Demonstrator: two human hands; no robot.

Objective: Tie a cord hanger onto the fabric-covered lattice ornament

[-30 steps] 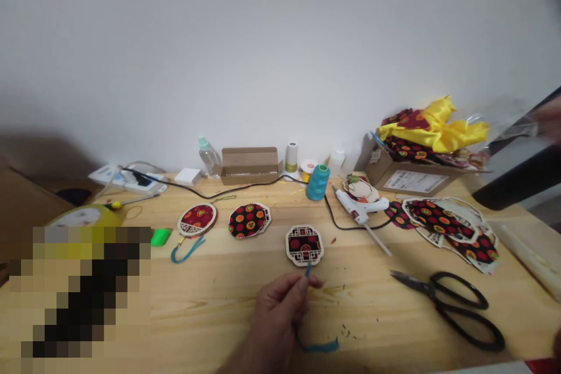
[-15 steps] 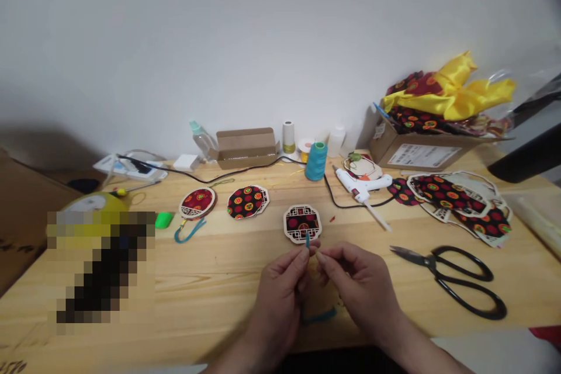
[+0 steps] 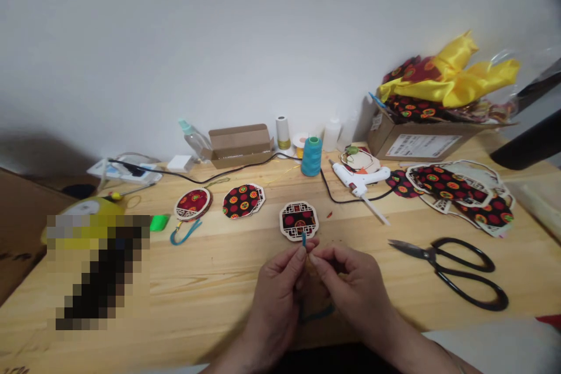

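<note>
My left hand (image 3: 279,289) is closed, pinching a blue cord (image 3: 304,239) whose end sticks up between thumb and forefinger. More of the cord hangs in a loop below, between the hands. My right hand (image 3: 357,286) pinches close beside it, fingertips nearly touching the left ones; what lies in that pinch is too small to make out. Just beyond the fingertips a patterned fabric piece in a pale lattice frame (image 3: 299,221) lies flat. Off to the right lie black-handled scissors (image 3: 432,256), blades pointing left.
Behind stand a teal thread cone (image 3: 311,156), a white glue gun (image 3: 360,180) with a black cable, and an open cardboard box (image 3: 239,146). Framed fabric pieces (image 3: 456,190) overlap at right, below a carton (image 3: 421,140) of cloth. Two more pieces (image 3: 243,201) lie left.
The view has shifted slightly, so things on the table sit a little further left. My hands keep their pinch on the cord, with the right fingertips slightly closer to the left.
</note>
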